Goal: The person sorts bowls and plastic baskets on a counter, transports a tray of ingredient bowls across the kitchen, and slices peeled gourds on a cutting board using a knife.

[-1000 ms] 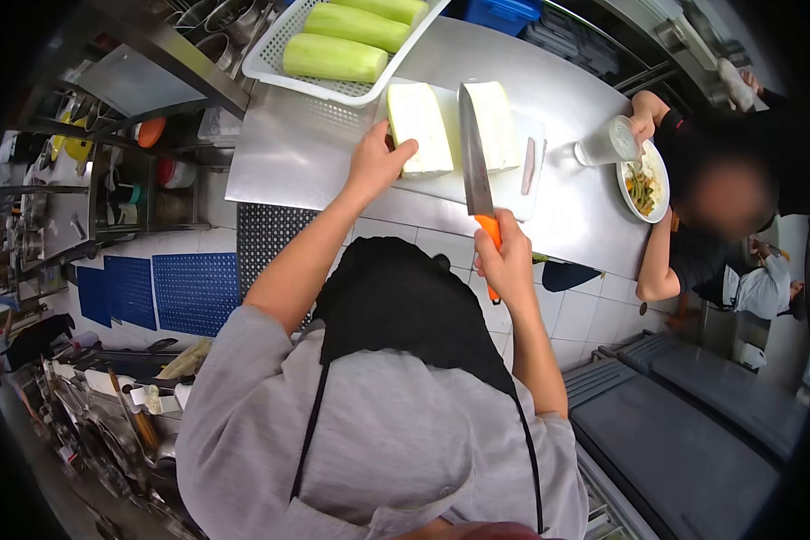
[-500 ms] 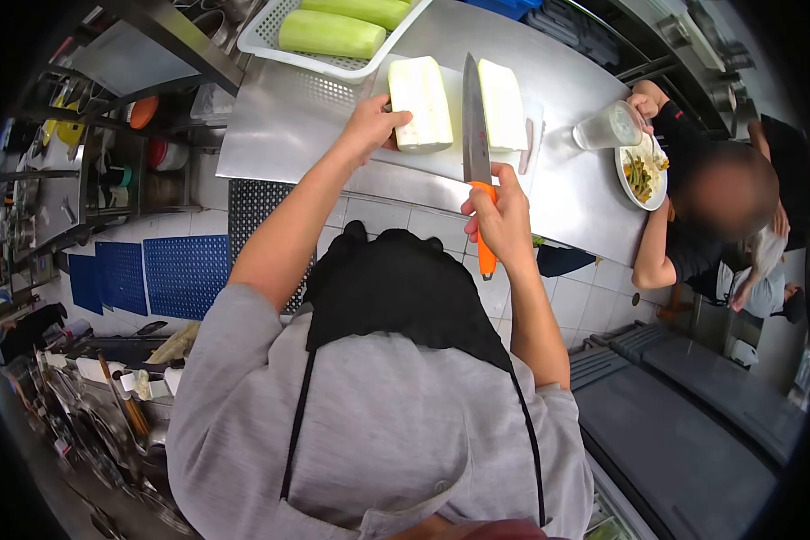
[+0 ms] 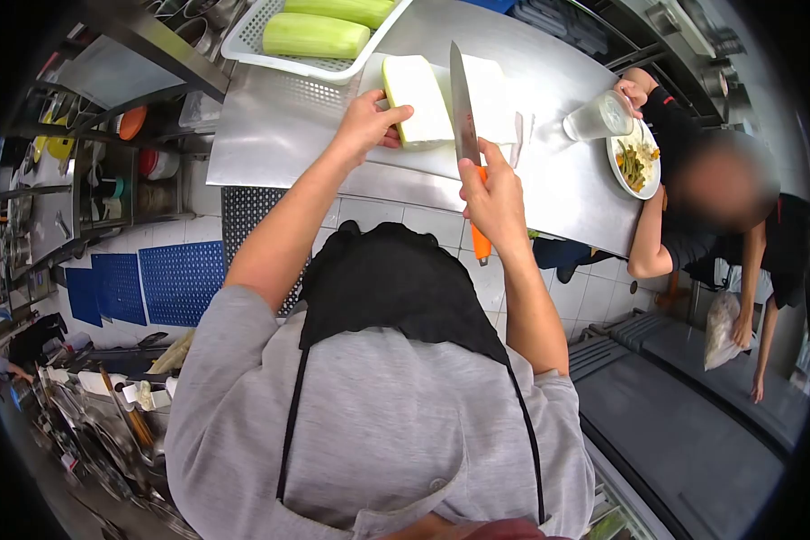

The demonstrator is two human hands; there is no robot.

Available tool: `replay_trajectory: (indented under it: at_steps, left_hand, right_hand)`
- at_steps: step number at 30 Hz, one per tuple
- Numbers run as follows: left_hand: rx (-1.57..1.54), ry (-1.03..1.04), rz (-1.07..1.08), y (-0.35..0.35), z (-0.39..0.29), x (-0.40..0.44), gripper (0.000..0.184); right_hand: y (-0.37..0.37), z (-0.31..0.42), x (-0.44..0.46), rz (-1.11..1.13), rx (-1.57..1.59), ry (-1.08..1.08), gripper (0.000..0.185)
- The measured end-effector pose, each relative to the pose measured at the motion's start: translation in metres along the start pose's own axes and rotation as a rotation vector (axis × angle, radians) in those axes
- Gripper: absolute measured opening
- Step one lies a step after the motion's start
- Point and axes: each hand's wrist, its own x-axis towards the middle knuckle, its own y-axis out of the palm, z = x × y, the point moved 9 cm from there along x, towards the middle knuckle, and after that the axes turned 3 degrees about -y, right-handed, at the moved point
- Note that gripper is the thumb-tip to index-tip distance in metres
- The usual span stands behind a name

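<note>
Watching through the head camera, well away from the kitchen. Closest to my lens: a grey shirt [image 3: 369, 423], then a black apron [image 3: 405, 297] with thin straps.

Beyond the apron, I have both bare hands. The right hand [image 3: 495, 198] is wrapped round the orange handle of a knife [image 3: 463, 117], thumb near the base of the blade. Tip points away from the wearer; I cannot tell whether the blade touches anything below.

The left hand [image 3: 372, 126] pinches the near left edge of the left gourd piece [image 3: 420, 101], thumb over the pale face, fingers at the side; how firmly, I cannot tell. A green rim shows along that piece.

The right gourd piece [image 3: 486, 97] lies just right of the blade, both pieces over a white cutting board [image 3: 427, 157] at the front of a metal table [image 3: 279, 126]. Glare washes out their faces.

Farther up the table, left: a white basket [image 3: 337, 72] holding peeled green gourds [image 3: 315, 34].

Across to the right, another person grips a clear cup [image 3: 598, 117] beside a plate [image 3: 639, 193] of food. Behind, a second person bends with a pale bag [image 3: 722, 331] in hand.
</note>
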Motion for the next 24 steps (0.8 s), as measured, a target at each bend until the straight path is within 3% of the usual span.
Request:
replay_trajectory:
  at_steps: [6, 9, 15, 24]
  left_hand:
    - [-0.032, -0.015, -0.019, -0.011, 0.005, 0.002, 0.059]
    - [0.06, 0.037, -0.222, -0.028, 0.005, -0.004, 0.061]
    - [0.413, 0.121, -0.303, -0.008, -0.011, 0.017, 0.066]
    - [0.181, 0.112, -0.255, -0.019, 0.002, 0.033, 0.051]
  right_hand:
    - [-0.006, -0.009, -0.009, -0.029, 0.06, 0.027, 0.045]
    - [-0.01, -0.013, -0.016, -0.038, 0.082, 0.042, 0.043]
    - [-0.008, -0.016, -0.023, -0.055, 0.14, 0.053, 0.041]
    - [-0.005, -0.028, -0.028, -0.018, 0.209, 0.026, 0.042]
